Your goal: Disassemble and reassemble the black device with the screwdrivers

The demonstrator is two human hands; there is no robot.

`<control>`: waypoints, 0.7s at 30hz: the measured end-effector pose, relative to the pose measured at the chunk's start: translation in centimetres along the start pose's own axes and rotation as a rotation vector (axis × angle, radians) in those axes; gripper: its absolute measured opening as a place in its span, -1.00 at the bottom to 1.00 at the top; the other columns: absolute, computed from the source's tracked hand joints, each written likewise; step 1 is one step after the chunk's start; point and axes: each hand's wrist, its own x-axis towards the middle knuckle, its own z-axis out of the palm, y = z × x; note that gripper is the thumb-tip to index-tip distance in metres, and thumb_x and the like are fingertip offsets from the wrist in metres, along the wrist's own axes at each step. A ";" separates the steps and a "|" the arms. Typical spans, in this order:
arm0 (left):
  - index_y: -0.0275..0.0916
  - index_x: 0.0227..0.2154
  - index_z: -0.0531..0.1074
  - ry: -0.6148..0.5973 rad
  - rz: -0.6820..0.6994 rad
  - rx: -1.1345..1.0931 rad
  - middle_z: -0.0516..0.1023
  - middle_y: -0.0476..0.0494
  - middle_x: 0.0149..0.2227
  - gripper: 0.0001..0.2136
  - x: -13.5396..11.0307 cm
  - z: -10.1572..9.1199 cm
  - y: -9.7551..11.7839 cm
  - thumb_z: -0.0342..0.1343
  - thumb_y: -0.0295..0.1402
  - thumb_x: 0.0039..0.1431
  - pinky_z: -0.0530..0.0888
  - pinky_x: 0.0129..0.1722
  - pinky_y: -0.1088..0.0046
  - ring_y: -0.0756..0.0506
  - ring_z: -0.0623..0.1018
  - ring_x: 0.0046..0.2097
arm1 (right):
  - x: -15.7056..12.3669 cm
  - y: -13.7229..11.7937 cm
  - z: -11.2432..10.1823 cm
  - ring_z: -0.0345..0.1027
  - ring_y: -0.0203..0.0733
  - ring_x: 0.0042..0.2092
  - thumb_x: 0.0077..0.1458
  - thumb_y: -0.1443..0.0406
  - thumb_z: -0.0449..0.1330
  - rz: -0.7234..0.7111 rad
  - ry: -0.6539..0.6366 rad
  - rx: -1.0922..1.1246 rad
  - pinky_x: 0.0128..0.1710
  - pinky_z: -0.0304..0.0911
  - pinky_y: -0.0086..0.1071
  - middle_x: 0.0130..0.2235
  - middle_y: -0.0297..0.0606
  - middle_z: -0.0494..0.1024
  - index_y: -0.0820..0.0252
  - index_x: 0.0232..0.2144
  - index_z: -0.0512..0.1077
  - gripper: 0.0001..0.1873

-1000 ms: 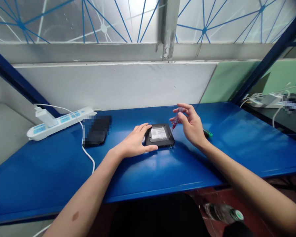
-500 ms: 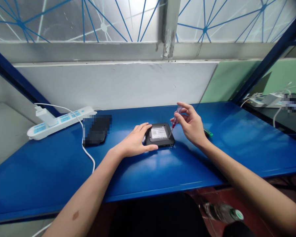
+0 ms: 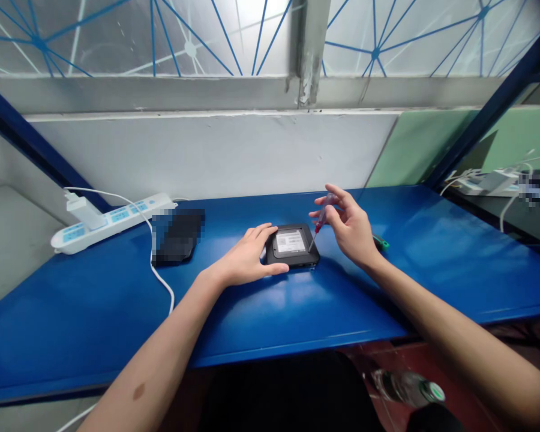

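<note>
A small black box (image 3: 292,246) with a white label on top lies on the blue table (image 3: 270,312). My left hand (image 3: 245,261) grips its left side, thumb along the front edge and fingers over the top. My right hand (image 3: 348,228) pinches a small screwdriver (image 3: 320,221) with a clear and red handle. The screwdriver leans, and its tip touches the box's right edge.
A white power strip (image 3: 112,225) with a charger plugged in lies at the back left; its white cable (image 3: 162,282) runs over the table's front. Beside it sits a dark blurred object (image 3: 177,237). A green-tipped tool (image 3: 380,242) lies behind my right hand. A plastic bottle (image 3: 405,389) lies on the floor.
My right hand has turned slightly on the screwdriver's handle, fingers shifting. The box and my left hand have stayed in place.
</note>
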 end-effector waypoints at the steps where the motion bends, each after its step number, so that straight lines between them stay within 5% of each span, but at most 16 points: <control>1: -0.15 0.37 0.04 0.002 0.002 -0.001 0.06 -0.32 0.43 -0.12 0.0 0.0 0.0 0.17 0.19 0.12 0.16 0.37 -0.02 -0.35 0.08 0.43 | 0.0 0.0 0.0 0.57 -0.22 -0.24 0.25 0.22 0.18 -0.002 0.003 0.003 -0.24 0.52 -0.27 -0.10 -0.25 0.50 0.05 0.16 0.31 -0.56; 8: -0.15 0.37 0.05 0.010 0.002 -0.012 0.06 -0.32 0.43 -0.12 0.0 0.1 -0.2 0.17 0.20 0.10 0.17 0.36 -0.05 -0.36 0.08 0.43 | 0.1 0.0 0.0 0.44 -0.29 -0.35 0.24 0.16 0.23 -0.054 0.016 -0.025 -0.29 0.44 -0.32 -0.34 -0.41 0.37 0.00 0.03 0.37 -0.68; 21: -0.17 0.37 0.05 0.003 -0.006 -0.005 0.06 -0.34 0.42 -0.11 0.0 0.1 -0.1 0.18 0.19 0.11 0.17 0.36 -0.04 -0.36 0.07 0.43 | 0.0 0.2 -0.2 0.59 -0.20 -0.22 0.32 0.18 0.08 0.000 -0.011 -0.003 -0.26 0.51 -0.26 -0.05 -0.24 0.52 0.00 0.16 0.34 -0.62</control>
